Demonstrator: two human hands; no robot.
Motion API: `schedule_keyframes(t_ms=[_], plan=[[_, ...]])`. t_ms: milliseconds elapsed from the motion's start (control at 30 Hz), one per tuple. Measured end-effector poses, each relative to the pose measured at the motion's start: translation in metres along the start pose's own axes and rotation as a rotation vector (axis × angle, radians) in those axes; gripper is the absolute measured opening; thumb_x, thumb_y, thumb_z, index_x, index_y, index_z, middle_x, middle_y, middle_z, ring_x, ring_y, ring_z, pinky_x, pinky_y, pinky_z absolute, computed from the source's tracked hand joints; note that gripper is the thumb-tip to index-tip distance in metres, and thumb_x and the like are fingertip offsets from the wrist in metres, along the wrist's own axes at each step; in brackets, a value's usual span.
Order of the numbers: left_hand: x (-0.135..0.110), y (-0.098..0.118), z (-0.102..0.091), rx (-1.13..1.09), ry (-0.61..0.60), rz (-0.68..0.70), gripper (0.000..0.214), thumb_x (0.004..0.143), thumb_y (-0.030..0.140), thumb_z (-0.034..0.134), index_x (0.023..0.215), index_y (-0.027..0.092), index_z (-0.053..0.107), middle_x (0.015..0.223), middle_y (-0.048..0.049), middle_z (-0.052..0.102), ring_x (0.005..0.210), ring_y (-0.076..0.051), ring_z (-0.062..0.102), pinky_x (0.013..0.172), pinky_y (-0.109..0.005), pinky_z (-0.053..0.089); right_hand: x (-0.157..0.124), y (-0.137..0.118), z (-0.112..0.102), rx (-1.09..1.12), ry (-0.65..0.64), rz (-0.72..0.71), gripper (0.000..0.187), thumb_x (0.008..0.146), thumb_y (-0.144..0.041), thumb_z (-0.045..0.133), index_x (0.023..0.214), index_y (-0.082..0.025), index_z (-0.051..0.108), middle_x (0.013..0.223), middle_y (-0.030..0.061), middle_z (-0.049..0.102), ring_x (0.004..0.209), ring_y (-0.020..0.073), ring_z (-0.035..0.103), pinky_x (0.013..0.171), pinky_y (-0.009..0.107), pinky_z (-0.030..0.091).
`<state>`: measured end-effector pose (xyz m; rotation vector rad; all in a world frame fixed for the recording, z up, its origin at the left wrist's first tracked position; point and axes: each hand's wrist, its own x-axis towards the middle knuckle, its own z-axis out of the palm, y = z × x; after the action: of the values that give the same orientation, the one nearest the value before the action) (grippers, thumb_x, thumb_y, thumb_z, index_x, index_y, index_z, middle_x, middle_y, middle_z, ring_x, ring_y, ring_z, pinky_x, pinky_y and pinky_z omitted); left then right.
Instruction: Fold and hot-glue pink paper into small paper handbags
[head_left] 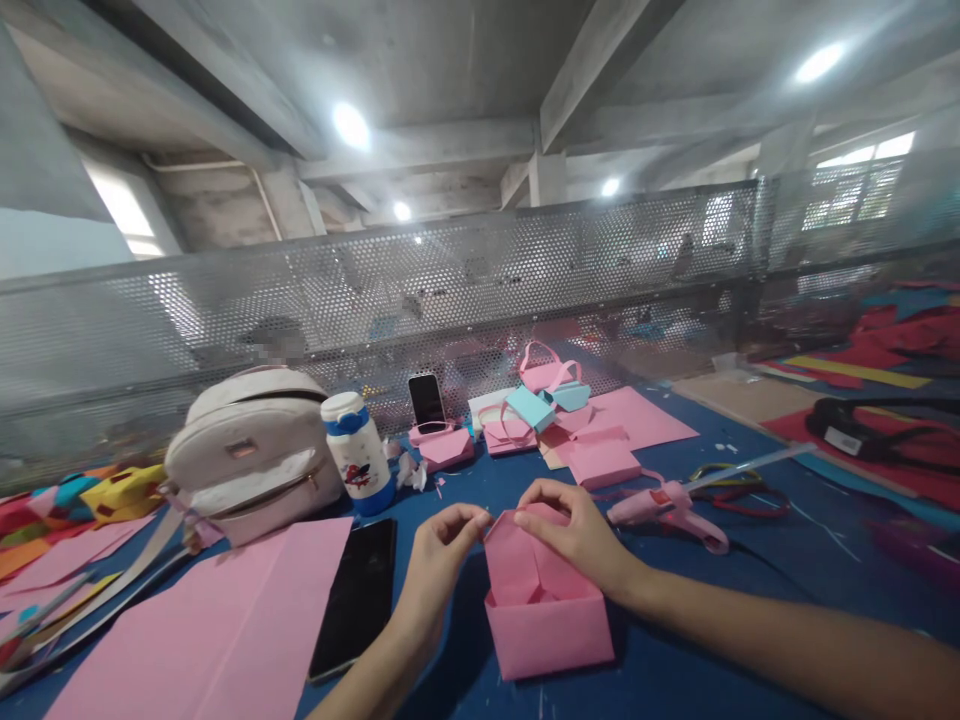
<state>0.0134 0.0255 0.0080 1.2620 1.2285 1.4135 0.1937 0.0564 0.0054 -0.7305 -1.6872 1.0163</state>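
A pink folded paper box point(546, 620) sits on the blue table point(750, 590) right in front of me. My left hand point(441, 555) pinches the box's far left corner with curled fingers. My right hand point(577, 528) curls over the far right rim and grips the paper there. The box's open top faces up, with a folded flap inside.
A black phone point(356, 598) and a large pink sheet point(225, 630) lie to the left. A pink glue gun point(667, 510) lies right of the box. Behind stand a white backpack point(247, 450), a bottle point(360, 452), a propped phone point(427, 402), pink paper bags point(547, 375) and a mesh fence point(525, 270).
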Motion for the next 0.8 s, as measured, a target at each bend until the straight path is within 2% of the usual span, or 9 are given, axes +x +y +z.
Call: schedule_keyframes(t_ms=[233, 400, 600, 700, 800], plan=[[0.006, -0.031, -0.003, -0.068, -0.011, -0.103, 0.048, 0.057, 0.057, 0.085, 0.057, 0.014, 0.061, 0.049, 0.0012, 0.057, 0.044, -0.009, 0.047, 0.047, -0.019, 0.035, -0.011, 0.030, 0.010, 0.084, -0.003, 0.203, 0.037, 0.080, -0.050, 0.064, 0.064, -0.019, 0.051, 0.064, -0.0035, 0.047, 0.066, 0.0152, 0.048, 0.064, 0.026, 0.042], [0.006, -0.036, -0.002, -0.075, -0.036, -0.154, 0.046, 0.053, 0.047, 0.089, 0.053, 0.014, 0.058, 0.048, 0.0012, 0.059, 0.043, -0.008, 0.047, 0.045, -0.018, 0.034, -0.014, 0.047, 0.012, 0.163, 0.023, 0.303, 0.043, 0.076, -0.060, 0.067, 0.069, -0.019, 0.058, 0.069, -0.0007, 0.054, 0.072, 0.0189, 0.053, 0.065, 0.028, 0.045], [0.010, -0.042, -0.009, -0.192, -0.048, -0.210, 0.044, 0.062, 0.051, 0.086, 0.063, 0.013, 0.065, 0.051, 0.0005, 0.062, 0.043, -0.007, 0.051, 0.044, -0.016, 0.037, -0.016, 0.052, 0.011, 0.159, 0.041, 0.356, 0.048, 0.072, -0.067, 0.066, 0.071, -0.019, 0.066, 0.077, 0.0057, 0.063, 0.080, 0.0254, 0.058, 0.068, 0.032, 0.050], [0.013, -0.045, -0.012, -0.279, 0.005, -0.269, 0.044, 0.063, 0.051, 0.086, 0.070, 0.012, 0.068, 0.058, -0.0042, 0.069, 0.046, -0.011, 0.059, 0.045, -0.018, 0.045, -0.020, 0.058, 0.010, 0.146, 0.053, 0.389, 0.050, 0.072, -0.069, 0.068, 0.078, -0.019, 0.070, 0.083, 0.0071, 0.067, 0.085, 0.0279, 0.062, 0.074, 0.035, 0.053], [0.017, -0.045, -0.014, -0.367, 0.094, -0.323, 0.047, 0.054, 0.048, 0.092, 0.071, 0.011, 0.070, 0.068, -0.0088, 0.075, 0.048, -0.012, 0.063, 0.044, -0.018, 0.049, -0.025, 0.068, 0.008, 0.127, 0.081, 0.430, 0.053, 0.069, -0.067, 0.072, 0.092, -0.019, 0.073, 0.095, 0.0090, 0.070, 0.095, 0.0310, 0.063, 0.082, 0.039, 0.053]])
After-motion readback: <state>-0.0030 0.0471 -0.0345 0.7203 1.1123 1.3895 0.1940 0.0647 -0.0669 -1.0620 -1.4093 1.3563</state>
